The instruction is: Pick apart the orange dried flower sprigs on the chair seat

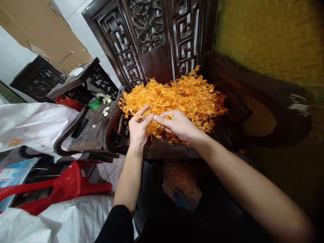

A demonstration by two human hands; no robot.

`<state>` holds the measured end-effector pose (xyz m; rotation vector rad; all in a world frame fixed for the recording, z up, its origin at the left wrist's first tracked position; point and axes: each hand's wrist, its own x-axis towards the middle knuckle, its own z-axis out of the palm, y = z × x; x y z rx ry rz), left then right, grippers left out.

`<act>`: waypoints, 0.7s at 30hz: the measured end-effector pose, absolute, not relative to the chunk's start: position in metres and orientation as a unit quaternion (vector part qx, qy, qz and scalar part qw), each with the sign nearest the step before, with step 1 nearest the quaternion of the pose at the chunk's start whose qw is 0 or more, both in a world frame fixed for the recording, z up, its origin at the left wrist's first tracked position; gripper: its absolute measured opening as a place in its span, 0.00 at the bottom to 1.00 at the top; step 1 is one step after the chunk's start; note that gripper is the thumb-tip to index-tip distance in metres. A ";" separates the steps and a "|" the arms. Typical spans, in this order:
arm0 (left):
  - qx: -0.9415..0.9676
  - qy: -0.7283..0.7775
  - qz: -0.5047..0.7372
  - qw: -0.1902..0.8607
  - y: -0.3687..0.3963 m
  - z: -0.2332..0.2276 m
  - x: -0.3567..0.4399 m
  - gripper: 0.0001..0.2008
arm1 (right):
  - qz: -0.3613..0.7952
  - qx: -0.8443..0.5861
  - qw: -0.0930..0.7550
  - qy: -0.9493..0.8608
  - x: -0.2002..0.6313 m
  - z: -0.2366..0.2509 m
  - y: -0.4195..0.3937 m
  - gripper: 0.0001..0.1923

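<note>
A heap of orange plastic sprigs (182, 96) — frilly, branching, matte — lies on the dark carved wooden chair seat (162, 152). The left hand (138, 126) and right hand (178, 125) meet fingertip to fingertip at the heap's near edge, both pinching one thin sprig (149, 118) — forearms stretched forward.

The blurred yellow woven surface (268, 40) runs off the right edge; the red plastic stool (63, 187) is cut off at the left edge.

Dark carved screen (152, 37) far, white wall (10, 57) and cardboard (48, 30) left, yellow wall (273, 37) right, red stool (63, 187) near left.
</note>
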<state>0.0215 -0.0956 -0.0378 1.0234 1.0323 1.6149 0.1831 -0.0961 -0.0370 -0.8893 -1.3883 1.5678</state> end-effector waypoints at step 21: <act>0.452 0.592 0.541 0.391 -0.068 -0.044 -0.048 0.20 | 0.542 -0.460 0.406 -0.574 0.197 -0.020 -0.103 0.13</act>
